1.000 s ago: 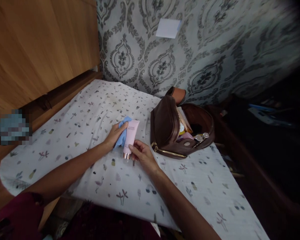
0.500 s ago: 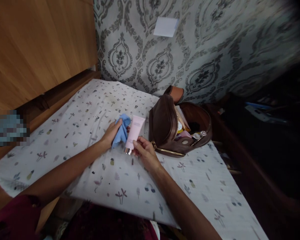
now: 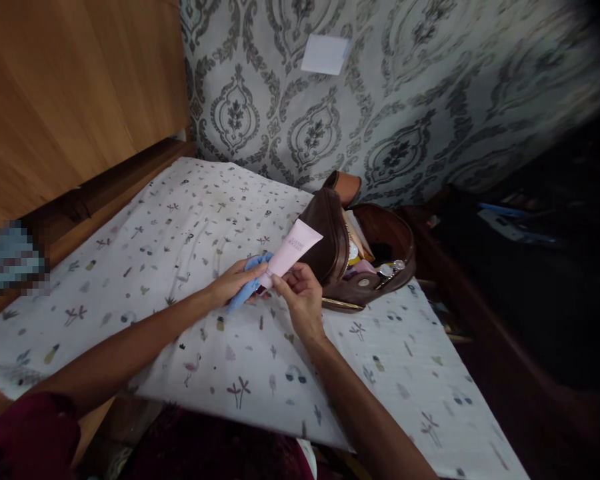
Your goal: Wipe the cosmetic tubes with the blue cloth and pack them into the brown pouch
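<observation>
A pale pink squeeze tube (image 3: 295, 248) tilts up to the right above the table, its flat end toward the bag. My right hand (image 3: 300, 293) grips it near the cap end between thumb and fingers. My left hand (image 3: 233, 283) is closed on a blue cloth (image 3: 245, 293), which presses against the tube's lower end and partly hides the cap. Just beyond the tube stands an open brown leather bag (image 3: 325, 240), with pink, yellow and silver-topped items inside.
A white cloth with small printed figures (image 3: 190, 220) covers the table. Patterned wallpaper (image 3: 260, 87) with a white card (image 3: 326, 53) rises behind. A wooden cabinet (image 3: 80, 87) stands at the left, and dark furniture (image 3: 520, 300) lines the right.
The tube has tipped from nearly upright to leaning right. My left hand has brought the blue cloth against its cap end.
</observation>
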A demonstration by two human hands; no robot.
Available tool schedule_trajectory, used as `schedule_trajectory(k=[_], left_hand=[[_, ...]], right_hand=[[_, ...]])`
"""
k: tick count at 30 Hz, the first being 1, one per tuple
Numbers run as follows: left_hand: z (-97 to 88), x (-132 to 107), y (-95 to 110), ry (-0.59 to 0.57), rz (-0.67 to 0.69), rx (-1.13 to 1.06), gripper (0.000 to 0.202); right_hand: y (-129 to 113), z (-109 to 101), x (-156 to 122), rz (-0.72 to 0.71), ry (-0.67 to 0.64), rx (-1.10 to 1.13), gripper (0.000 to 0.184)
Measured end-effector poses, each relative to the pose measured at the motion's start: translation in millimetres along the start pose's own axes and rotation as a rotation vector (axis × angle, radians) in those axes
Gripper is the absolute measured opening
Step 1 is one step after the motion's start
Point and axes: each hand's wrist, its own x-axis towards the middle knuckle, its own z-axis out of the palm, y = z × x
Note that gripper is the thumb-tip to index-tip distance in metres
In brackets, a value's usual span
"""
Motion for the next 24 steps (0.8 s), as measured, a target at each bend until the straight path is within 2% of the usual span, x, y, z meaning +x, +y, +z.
schedule_trajectory(k=[6, 9, 12, 15, 19, 24], left_hand=[[-2.3, -2, 4, 0.096, 0.085, 0.188, 0.053], [-3.8, -2, 5, 0.136, 0.074, 0.253, 0.057], [-5.8, 0, 6, 0.195, 0.038, 0.197, 0.062], [-8.6, 2, 7, 0.26, 0.031, 0.078, 0.062], [-12.4, 4, 8, 0.22, 0.05, 0.036, 0.065], [-14.6, 3, 4, 0.131, 0.124, 0.056, 0.057]], right_hand=[[2, -1, 1, 0.004, 0.049, 0.019, 0.041], [1, -2, 0, 0.043, 0.067, 0.023, 0.044], [-3, -2, 0, 0.073, 0.045, 0.047, 0.048], [-6, -3, 1, 0.036, 0.058, 0.041, 0.045], [-6, -5, 1, -0.045, 0.149, -0.003, 0.044], [-3, -6, 2, -0.047, 0.229, 0.022, 0.051]])
